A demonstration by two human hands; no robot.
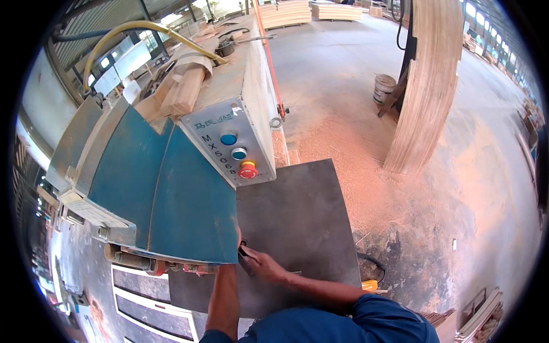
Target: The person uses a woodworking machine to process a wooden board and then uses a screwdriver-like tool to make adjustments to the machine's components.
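My right hand [262,267] is closed on a short dark tool [246,252], whose kind I cannot make out. It is just above the dark metal table [309,217] of a woodworking machine, by the edge of the blue-green hood [194,200]. The tool's far end meets a small dark round part [243,243] beside the hood. From the lower edge my left forearm [223,297] reaches up beneath the hood, which hides that hand's fingers.
A control panel [231,146] with two blue-green buttons and a red stop knob overhangs the table. Wood pieces [186,94] lie on the machine top. Sawdust [343,148] covers the floor near a tall laminated wood stack [426,91] and a white bucket [384,86].
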